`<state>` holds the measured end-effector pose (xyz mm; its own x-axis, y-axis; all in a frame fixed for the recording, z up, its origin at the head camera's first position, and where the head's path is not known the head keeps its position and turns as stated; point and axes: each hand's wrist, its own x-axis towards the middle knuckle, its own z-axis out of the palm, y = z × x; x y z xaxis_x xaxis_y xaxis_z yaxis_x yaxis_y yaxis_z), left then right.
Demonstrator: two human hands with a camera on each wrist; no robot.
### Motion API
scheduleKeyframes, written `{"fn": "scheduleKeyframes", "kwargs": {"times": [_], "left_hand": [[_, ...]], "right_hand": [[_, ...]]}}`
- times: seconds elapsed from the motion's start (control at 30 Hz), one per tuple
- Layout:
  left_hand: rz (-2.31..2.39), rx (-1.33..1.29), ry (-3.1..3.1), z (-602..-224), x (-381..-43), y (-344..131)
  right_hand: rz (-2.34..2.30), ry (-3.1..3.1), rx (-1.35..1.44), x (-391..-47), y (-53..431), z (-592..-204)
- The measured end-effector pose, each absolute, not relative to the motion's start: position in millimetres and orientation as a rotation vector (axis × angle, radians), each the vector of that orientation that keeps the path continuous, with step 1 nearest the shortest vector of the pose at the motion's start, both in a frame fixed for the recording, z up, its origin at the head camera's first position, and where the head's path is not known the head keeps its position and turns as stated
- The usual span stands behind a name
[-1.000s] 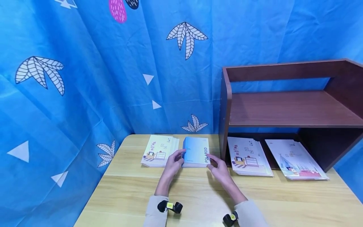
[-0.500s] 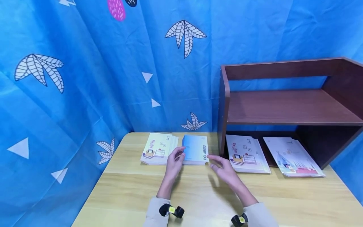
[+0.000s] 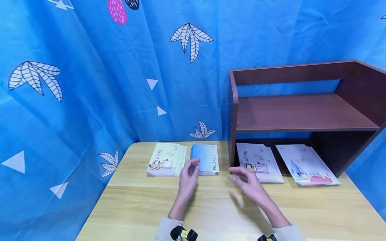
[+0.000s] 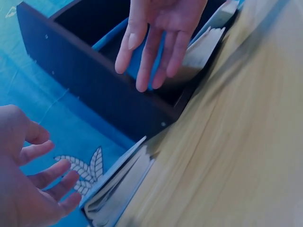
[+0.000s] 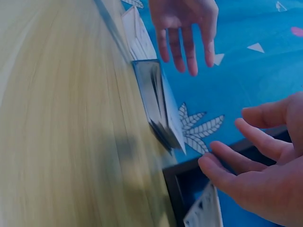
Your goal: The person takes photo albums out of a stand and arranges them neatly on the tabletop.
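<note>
A blue book (image 3: 208, 157) lettered "POLAROID" lies flat at the back of the table; in the right wrist view the book's (image 5: 158, 104) page edges show, slightly parted. My left hand (image 3: 187, 179) hovers at its lower left corner, fingers loosely bent, overlapping that corner in the head view. Farther right, my right hand (image 3: 250, 187) is held apart from the book, in front of the shelf's left post, with nothing between its fingers. Both wrist views show spread, relaxed fingers. Left of the blue book is a cream book (image 3: 166, 160) with a drawn room on its cover.
A dark brown desk shelf (image 3: 301, 112) stands at the back right. Under it lie a white book (image 3: 256, 160) with a room drawing and another white book (image 3: 306, 164) with a tent drawing, both jutting past its front. A blue patterned curtain (image 3: 120, 83) hangs behind the table.
My right hand has left the blue book's right edge and moved right and toward me. My left hand has drawn slightly back from its left edge. The book stays in place.
</note>
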<state>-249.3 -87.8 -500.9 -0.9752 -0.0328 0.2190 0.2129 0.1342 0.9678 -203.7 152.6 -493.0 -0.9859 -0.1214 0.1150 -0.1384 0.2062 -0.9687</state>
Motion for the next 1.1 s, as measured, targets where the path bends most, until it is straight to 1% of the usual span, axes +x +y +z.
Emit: {"fn": "scheduleKeyframes", "kwargs": {"times": [0.23,0.53,0.73,1.1], "left_hand": [[-2.026,-0.267,-2.253,-497,-238,-74],[-2.145,-0.336,-2.234,-502,-229,-56],[-2.191,-0.4,-2.21,-505,-225,-40],[-2.186,-0.417,-2.266,-505,-220,-12]], "right_hand": [[1.886,-2.393,0.264,-193,168,-489],[1.835,-2.363,0.251,-185,182,-488],[1.716,-2.383,0.259,-180,194,-488],[1.714,-2.346,0.153,-166,221,-487]]}}
